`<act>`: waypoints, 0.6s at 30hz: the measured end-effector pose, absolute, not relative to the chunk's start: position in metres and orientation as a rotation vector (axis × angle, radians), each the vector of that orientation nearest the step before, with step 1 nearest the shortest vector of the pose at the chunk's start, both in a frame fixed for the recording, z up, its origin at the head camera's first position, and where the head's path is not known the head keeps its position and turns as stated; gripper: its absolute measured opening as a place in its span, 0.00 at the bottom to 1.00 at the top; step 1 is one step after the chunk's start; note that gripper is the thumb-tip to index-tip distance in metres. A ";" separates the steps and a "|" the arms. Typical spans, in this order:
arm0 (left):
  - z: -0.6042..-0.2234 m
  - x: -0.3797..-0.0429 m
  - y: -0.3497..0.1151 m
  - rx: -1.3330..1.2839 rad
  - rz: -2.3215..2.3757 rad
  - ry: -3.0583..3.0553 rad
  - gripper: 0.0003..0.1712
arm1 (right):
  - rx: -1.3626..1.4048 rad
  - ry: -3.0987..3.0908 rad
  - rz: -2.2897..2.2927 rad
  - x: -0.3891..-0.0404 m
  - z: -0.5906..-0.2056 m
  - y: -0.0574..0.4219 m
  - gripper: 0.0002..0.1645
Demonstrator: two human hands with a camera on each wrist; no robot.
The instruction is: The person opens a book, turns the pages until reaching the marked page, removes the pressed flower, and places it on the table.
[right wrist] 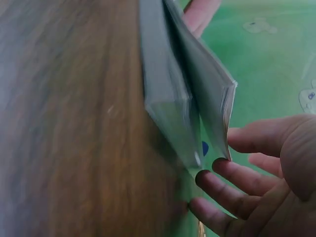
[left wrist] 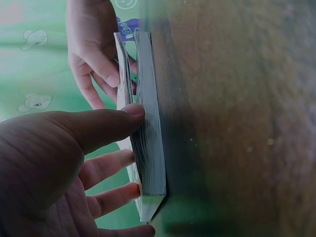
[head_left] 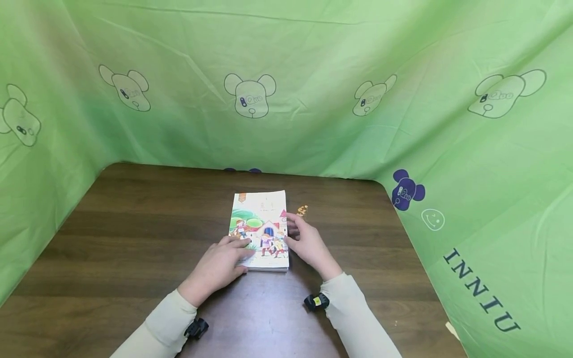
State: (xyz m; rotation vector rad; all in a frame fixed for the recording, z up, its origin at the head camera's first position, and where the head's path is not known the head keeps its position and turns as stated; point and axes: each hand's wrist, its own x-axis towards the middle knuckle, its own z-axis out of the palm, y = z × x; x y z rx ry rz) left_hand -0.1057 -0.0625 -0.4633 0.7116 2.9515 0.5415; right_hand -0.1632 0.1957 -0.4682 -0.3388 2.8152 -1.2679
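Observation:
A paperback book (head_left: 261, 211) with a colourful illustrated cover lies on the wooden table. Along its right side, an upper section of pages (right wrist: 210, 79) stands raised from the thicker block (right wrist: 165, 79) beneath, leaving a wedge-shaped gap. My right hand (head_left: 309, 243) is at that side, pinching the raised section's edge, thumb on the cover and fingertips at its underside. On the cover's lower left rests my left hand (head_left: 219, 263), fingers fairly straight. Its thumb (left wrist: 118, 121) presses the near edge of the pages, where the gap narrows.
The brown table (head_left: 134, 238) extends around the book. A green cloth (head_left: 313, 139) with bear-head prints hangs along the back and both sides. Small orange-yellow marks (head_left: 302, 210) show just beyond the right hand. A small pale piece (head_left: 452, 330) sits at the table's right edge.

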 end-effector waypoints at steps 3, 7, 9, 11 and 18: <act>-0.464 -0.106 -0.062 0.708 0.533 2.949 0.23 | -0.429 2.879 -1.129 -0.162 -0.471 0.197 0.38; -0.465 -0.105 -0.063 0.705 0.517 2.941 0.23 | -0.512 2.947 -0.929 -0.159 -0.473 0.199 0.37; -0.465 -0.105 -0.064 0.710 0.514 2.935 0.23 | -0.543 2.973 -0.837 -0.157 -0.472 0.199 0.37; -0.464 -0.106 -0.064 0.718 0.517 2.933 0.23 | -0.576 2.997 -0.754 -0.156 -0.471 0.200 0.37; -0.463 -0.108 -0.069 0.800 0.548 2.911 0.21 | -0.718 3.064 -0.516 -0.155 -0.471 0.202 0.33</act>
